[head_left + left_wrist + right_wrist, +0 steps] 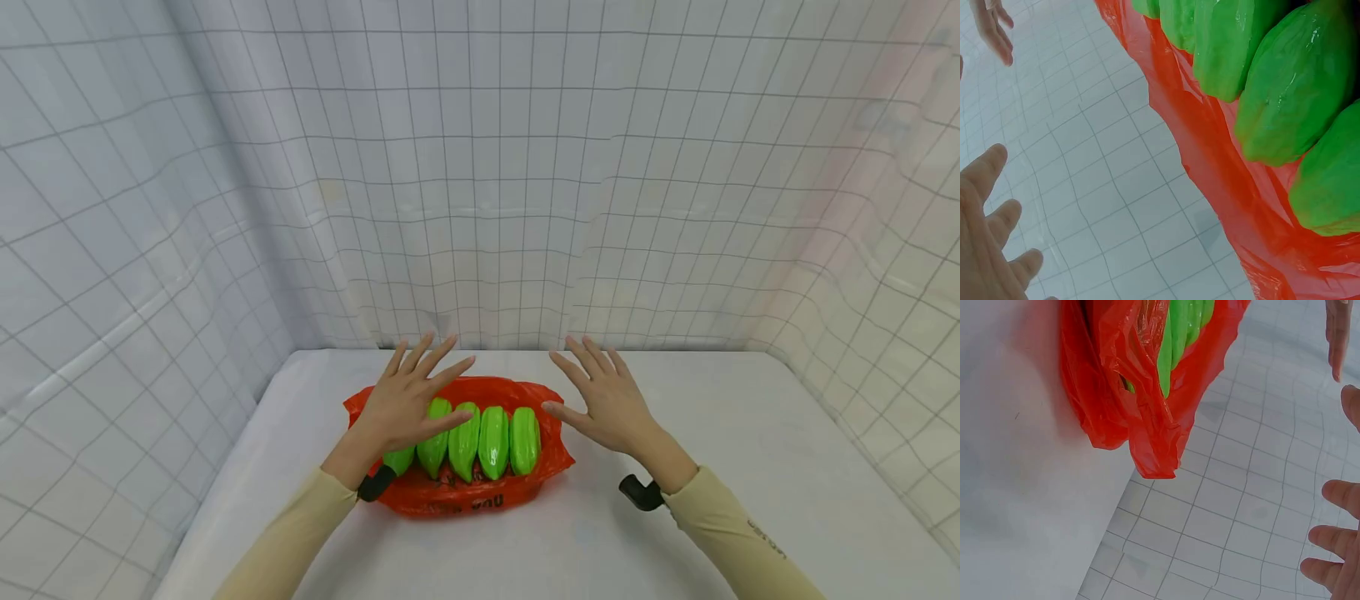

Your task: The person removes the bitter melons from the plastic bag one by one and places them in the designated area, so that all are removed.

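Note:
A red plastic bag [480, 504] with black lettering lies spread on the white table. Several glossy green ridged fruits [493, 442], resembling star fruit, sit side by side in its wide mouth. My left hand [408, 404], fingers straight and spread, hovers above the bag's left part and hides some of the leftmost fruits. Off the bag's right edge, my right hand [611, 408] is held up with its fingers spread, holding nothing. The left wrist view shows the fruits [1297, 87] close up, in a row inside the red plastic.
White cloth walls [495, 208] with a dark grid stand behind and on both sides of the white table [712, 433]. A black strap piece [641, 493] shows at the right wrist. Bare table lies in front of the bag and to its right.

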